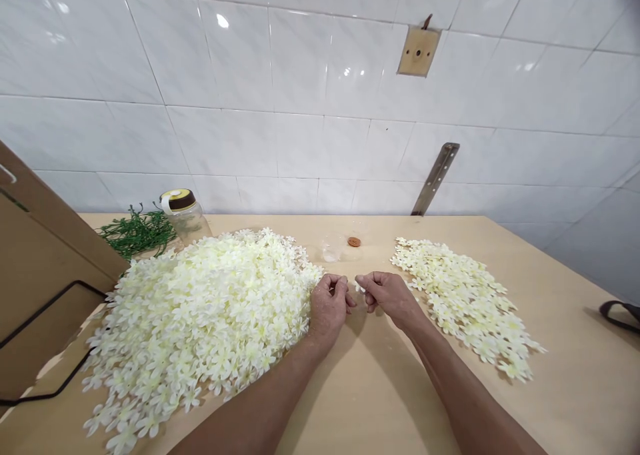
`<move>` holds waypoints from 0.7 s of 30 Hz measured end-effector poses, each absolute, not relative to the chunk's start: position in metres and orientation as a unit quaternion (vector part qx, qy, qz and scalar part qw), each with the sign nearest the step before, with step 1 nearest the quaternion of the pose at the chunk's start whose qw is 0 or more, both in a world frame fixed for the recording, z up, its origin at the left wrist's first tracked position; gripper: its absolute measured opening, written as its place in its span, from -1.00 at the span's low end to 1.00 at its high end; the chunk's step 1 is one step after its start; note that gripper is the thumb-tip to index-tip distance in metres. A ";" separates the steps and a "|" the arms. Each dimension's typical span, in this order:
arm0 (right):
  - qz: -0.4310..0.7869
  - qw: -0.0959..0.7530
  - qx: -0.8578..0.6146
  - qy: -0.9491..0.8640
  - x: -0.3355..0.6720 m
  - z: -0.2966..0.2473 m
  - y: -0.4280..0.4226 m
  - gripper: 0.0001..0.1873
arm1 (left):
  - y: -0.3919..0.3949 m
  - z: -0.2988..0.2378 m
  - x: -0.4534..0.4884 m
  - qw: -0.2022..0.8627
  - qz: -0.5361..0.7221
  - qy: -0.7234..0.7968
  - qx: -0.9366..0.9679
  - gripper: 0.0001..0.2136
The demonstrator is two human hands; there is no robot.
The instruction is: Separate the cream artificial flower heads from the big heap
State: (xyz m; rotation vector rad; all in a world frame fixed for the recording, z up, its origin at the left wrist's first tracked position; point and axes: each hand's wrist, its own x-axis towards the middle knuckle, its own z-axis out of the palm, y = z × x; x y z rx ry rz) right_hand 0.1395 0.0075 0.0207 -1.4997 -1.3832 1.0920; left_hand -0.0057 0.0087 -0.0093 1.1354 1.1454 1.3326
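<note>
My left hand (331, 302) is closed in a pinch beside the right edge of a big heap of white artificial flowers (215, 302). Whatever its fingertips hold, if anything, is too small to make out. Just to the right, my right hand (387, 295) is closed too, thumb against forefinger. A bit of a white artificial flower (359, 286) shows at its fingertips. The two hands face each other with a narrow gap between them. Beyond my right hand lies a flatter spread of the same pale flowers (465, 295).
Behind the heap stand a clear jar (190, 223) with a yellow and brown lid and a bunch of green plastic stems (140, 232). A small brown disc (354, 242) lies near clear plastic (330, 250). A cardboard box (45, 262) borders the left; a dark strap (620, 315) lies right.
</note>
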 end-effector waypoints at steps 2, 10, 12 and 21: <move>0.432 0.402 -0.595 -0.546 0.141 0.019 0.008 -0.53 | 0.009 -0.010 -0.006 0.500 0.552 0.474 0.470 -0.79; 0.454 0.423 -0.577 -0.530 0.140 0.017 0.008 -0.47 | 0.010 -0.012 -0.006 0.517 0.549 0.462 0.467 -0.75; 0.466 0.427 -0.567 -0.529 0.138 0.019 0.007 -0.46 | 0.009 -0.010 -0.006 0.536 0.539 0.449 0.470 -0.73; 0.485 0.417 -0.551 -0.537 0.137 0.018 0.007 -0.43 | 0.007 -0.001 -0.008 0.589 0.520 0.401 0.470 -0.66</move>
